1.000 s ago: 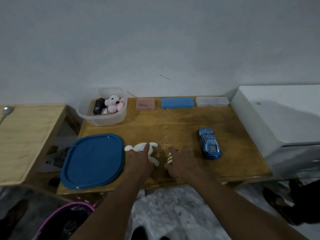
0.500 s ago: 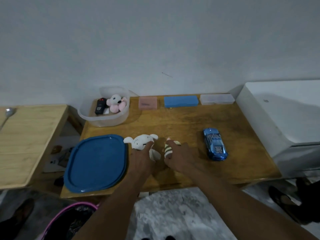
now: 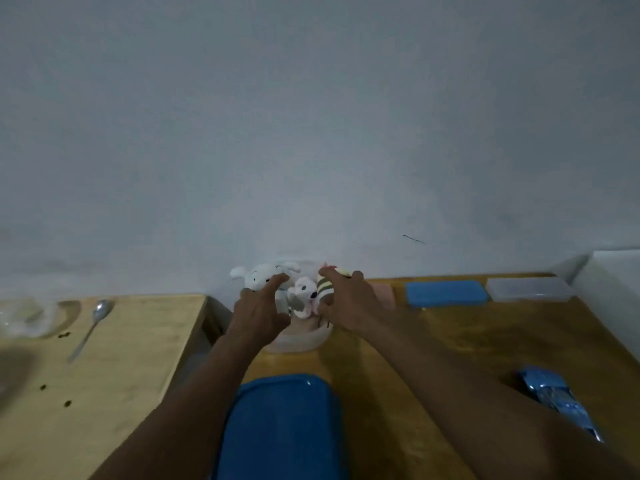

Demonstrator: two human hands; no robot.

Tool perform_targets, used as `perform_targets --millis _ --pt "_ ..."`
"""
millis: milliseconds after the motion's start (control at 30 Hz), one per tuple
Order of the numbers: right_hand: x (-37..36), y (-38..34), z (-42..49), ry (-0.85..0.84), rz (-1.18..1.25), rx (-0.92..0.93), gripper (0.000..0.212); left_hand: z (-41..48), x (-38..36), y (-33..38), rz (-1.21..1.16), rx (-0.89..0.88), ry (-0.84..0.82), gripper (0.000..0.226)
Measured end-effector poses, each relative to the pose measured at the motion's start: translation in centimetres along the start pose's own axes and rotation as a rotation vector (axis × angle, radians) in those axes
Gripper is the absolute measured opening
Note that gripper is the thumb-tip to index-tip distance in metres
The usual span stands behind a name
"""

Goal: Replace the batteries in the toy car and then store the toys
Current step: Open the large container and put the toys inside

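My left hand (image 3: 258, 315) grips a white plush dog (image 3: 259, 276) above the clear storage tub (image 3: 298, 342) at the back of the table. My right hand (image 3: 348, 304) grips a yellow striped plush (image 3: 325, 287) over the same tub. Between my hands, a pink and white plush mouse (image 3: 304, 295) lies inside the tub. The tub's blue lid (image 3: 280, 427) lies flat on the table, near me. The blue toy car (image 3: 561, 401) rests at the right, partly hidden behind my right forearm.
A pink box (image 3: 382, 294), a blue box (image 3: 445, 293) and a clear box (image 3: 530, 289) line the wall. A white appliance (image 3: 616, 275) stands at far right. A second wooden table at left holds a spoon (image 3: 91, 325) and a clear bowl (image 3: 26, 315).
Both hands lifted the two plush toys off the table front and carried them back to the tub. The camera view shifted left and up.
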State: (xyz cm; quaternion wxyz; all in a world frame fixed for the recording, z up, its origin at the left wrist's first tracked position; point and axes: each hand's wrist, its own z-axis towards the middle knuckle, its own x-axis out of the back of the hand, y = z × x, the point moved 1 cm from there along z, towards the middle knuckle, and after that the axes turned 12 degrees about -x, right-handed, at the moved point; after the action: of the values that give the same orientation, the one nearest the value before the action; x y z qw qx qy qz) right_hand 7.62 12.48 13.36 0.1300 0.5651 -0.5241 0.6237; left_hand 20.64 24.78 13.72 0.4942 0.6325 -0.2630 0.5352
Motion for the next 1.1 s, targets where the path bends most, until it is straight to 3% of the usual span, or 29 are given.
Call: perform_targets --millis 333,567,800,933,1100 --pt "-6.3 -4.3 7.4 -0.052 -0.138 -0.105 0.055 7.6 -2.8 -7.9 -0.068 -0.095 -0.252 0.070" --pt "-10.7 -3.6 8.8 -0.267 -0.190 -0.140 0.035 7.6 -6.2 -9.8 -0.151 -0.107 -0.393 0.068" --pt "-11.0 -3.6 9.0 -0.291 -0.192 -0.134 0.052 7.5 -5.1 -9.8 -0.152 -0.151 -0.518 0.080" --pt "-8.7 -4.0 7.1 -0.165 -0.196 -0.122 0.042 6.3 -2.9 -7.7 -0.084 -0.153 -0.438 0.073" --pt "-5.5 -4.2 2.5 0.027 -0.255 -0.073 0.038 2.3 -0.9 -4.1 -0.034 -0.090 -0.114 0.046"
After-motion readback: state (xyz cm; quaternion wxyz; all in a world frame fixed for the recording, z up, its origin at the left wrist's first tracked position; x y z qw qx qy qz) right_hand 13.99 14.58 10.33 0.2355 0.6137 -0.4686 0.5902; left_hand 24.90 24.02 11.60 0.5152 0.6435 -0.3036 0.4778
